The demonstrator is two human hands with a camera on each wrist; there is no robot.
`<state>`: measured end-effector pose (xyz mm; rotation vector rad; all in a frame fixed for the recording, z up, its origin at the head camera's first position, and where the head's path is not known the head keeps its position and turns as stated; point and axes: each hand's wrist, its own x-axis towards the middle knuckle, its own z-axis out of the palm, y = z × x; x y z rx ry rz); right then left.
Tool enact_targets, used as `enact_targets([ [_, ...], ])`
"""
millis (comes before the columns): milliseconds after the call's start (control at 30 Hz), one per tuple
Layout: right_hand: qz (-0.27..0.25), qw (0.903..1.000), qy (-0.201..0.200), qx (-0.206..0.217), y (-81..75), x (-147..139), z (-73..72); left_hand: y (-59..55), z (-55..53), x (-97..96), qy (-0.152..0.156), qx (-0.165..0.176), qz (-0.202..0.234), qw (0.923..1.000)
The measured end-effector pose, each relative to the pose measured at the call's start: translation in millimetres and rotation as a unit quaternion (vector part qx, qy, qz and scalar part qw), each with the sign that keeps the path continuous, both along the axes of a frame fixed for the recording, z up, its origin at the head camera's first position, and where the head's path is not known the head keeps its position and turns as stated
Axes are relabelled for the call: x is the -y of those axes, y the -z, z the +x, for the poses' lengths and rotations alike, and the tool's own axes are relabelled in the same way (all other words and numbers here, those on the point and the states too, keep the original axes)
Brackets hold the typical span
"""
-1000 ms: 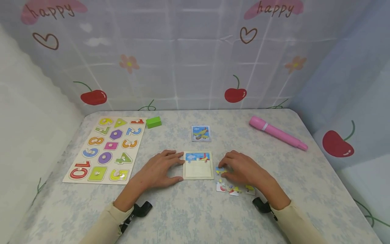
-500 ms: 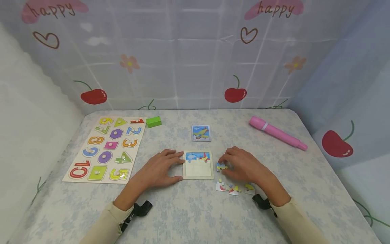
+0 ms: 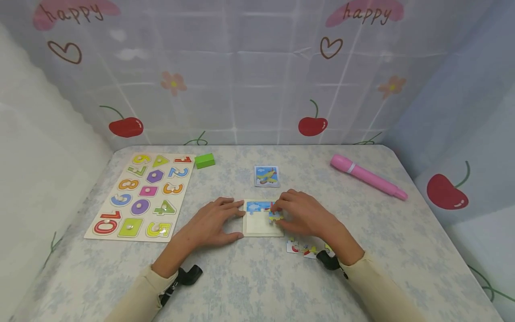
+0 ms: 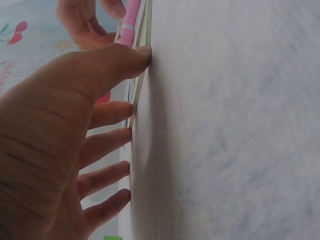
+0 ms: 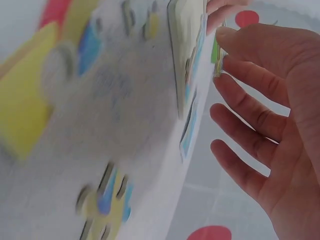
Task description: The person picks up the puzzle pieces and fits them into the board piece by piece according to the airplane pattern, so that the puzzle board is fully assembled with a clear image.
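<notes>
In the head view my left hand (image 3: 211, 223) rests on the table, its thumb and fingertips against the left edge of a pale puzzle tray (image 3: 257, 229). Its fingers (image 4: 107, 142) are spread in the left wrist view. My right hand (image 3: 307, 217) pinches a yellow-and-blue jigsaw piece (image 3: 274, 218) over the tray's right side; the piece (image 5: 218, 60) appears edge-on in the right wrist view. Blue sky pieces (image 3: 256, 206) fill the tray's top row. Loose jigsaw pieces (image 3: 293, 247) lie below my right hand, one partly behind the wrist camera. Another loose piece (image 5: 105, 205) shows in the right wrist view.
A small airplane picture card (image 3: 267, 176) lies behind the tray. At left is a number-and-shape board (image 3: 150, 201), with a green block (image 3: 205, 160) at its top corner. A pink pen-shaped stick (image 3: 368, 177) lies at the back right. A printed curtain (image 3: 233, 71) hangs behind the table.
My right hand has picked up the yellow-and-blue jigsaw piece from the table and carried it left over the tray. My left hand stays at the tray's edge.
</notes>
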<state>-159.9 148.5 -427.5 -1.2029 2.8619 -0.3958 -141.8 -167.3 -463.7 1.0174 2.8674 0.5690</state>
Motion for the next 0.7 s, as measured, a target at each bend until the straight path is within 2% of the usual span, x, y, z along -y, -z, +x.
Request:
enact_targets([
  [233,0.017,0.9997,-0.019,0.004,-2.6,22.4,-3.9,1.9,-1.0,0.0,0.002,-0.003,0.001,1.0],
  [433,0.028,0.9993,-0.02,0.012,2.9,32.8,-7.7,1.4,-0.8,-1.0,0.001,-0.004,0.002,1.0],
  [700,0.039,0.9987,-0.033,0.003,10.6,44.4,-13.9,2.3,-1.7,1.1,-0.004,-0.008,0.008,0.9999],
])
